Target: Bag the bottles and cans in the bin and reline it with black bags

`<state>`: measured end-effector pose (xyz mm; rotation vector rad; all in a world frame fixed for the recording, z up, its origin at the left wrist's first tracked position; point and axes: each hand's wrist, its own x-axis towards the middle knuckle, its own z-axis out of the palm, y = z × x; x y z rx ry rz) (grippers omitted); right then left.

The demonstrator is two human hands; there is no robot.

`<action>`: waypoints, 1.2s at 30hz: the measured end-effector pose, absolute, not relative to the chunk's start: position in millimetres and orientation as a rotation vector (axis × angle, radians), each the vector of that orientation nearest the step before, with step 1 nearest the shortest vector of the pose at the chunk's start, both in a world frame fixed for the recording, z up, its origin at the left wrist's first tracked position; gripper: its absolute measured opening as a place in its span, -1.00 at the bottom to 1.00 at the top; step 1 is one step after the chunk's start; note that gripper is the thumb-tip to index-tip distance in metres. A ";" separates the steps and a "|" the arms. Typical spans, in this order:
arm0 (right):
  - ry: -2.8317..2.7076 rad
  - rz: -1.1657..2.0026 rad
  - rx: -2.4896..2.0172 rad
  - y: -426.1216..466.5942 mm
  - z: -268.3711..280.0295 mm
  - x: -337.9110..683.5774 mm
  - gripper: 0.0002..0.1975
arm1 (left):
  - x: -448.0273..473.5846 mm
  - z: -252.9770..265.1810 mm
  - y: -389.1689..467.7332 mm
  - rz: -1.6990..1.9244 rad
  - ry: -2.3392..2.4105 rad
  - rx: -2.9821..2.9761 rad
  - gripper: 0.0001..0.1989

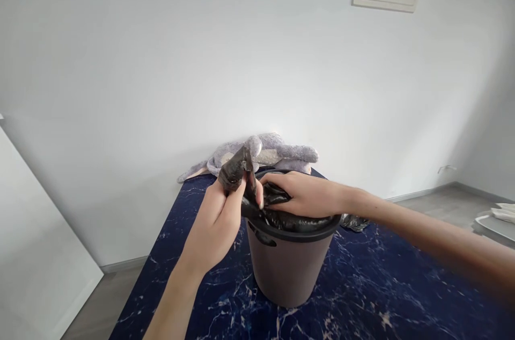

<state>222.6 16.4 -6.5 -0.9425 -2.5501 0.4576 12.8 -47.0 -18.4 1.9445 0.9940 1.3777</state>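
Pinching a bunched end of the black bag (234, 171), the left hand (214, 219) is closed above the left rim of the bin (289, 270). The right hand (303, 194) lies on the bag inside; I cannot tell whether its fingers grip. The 2 hands are close together. Upright, the bin stands on the blue table (213, 286), black plastic (354, 222) just right, a grey plush (298, 154) behind.
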 end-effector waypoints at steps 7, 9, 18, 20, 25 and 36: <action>-2.288 0.837 -1.021 39.4 -1.8 256.3 0.09 | 10.0 -21.6 -41.2 1.224 0.994 2.041 -0.61; -2.132 0.972 -0.942 41.4 -2.3 267.5 0.06 | 10.3 -21.9 -41.8 1.208 0.971 2.045 -0.64; -1.967 0.921 -0.992 46.3 -37.9 334.9 -0.31 | 9.6 -24.2 -40.4 1.207 0.968 2.057 -0.65; -2.031 0.982 -1.021 43.4 -44.2 345.1 -0.29 | 10.2 -23.5 -39.8 1.177 0.989 2.061 -0.63; -2.023 1.123 -1.131 37.5 -51.1 343.0 -0.28 | 14.0 -20.1 -40.1 1.106 1.044 2.070 -0.59; -1.471 1.266 -0.808 53.8 -41.9 294.3 -0.49 | 15.0 -22.1 -38.9 1.051 1.086 2.100 -0.48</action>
